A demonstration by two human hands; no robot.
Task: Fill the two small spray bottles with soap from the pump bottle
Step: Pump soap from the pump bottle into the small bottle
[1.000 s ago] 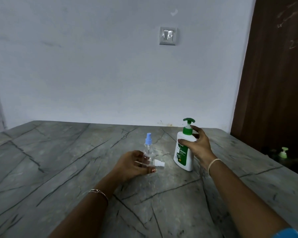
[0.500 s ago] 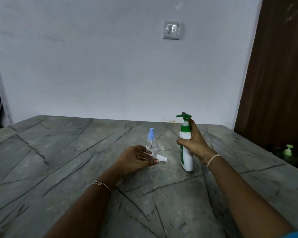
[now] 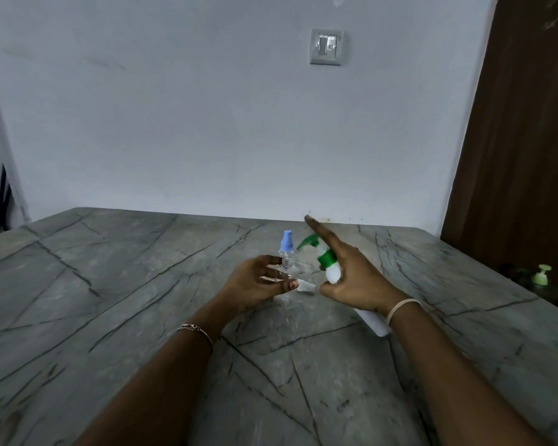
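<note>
Head view. The pump bottle (image 3: 331,274) is leaning steeply over the grey veined bench (image 3: 116,317), with its green nozzle (image 3: 307,242) pointing up and to the left and its white base showing below the wrist. Whether the base is touching the bench cannot be told. The right hand (image 3: 351,281) is holding the bottle by its upper body, the grip clamped round it, while the index finger (image 3: 319,231) is stretching out straight above the pump head.

Just left of the nozzle, the blue-capped spray bottle (image 3: 286,252) is standing upright on the bench, its clear body partly hidden behind the fingers of the left hand (image 3: 255,284). The left hand is curling round the white-capped spray bottle (image 3: 305,287), the grip pinching it between thumb and fingers. Its cap is pointing right, towards the pump bottle, and its clear body is largely hidden in the hand. The two hands are sitting near each other at the middle of the bench, not touching.

A thin bracelet (image 3: 195,329) is circling the left wrist, and a pale band (image 3: 400,309) is circling the right wrist. Behind the bench a pale wall (image 3: 174,123) is carrying a light switch (image 3: 326,47). A dark brown door (image 3: 525,123) is filling the right edge, and a small green pump dispenser (image 3: 541,275) is standing on a dark surface at its foot, well apart from the hands.
</note>
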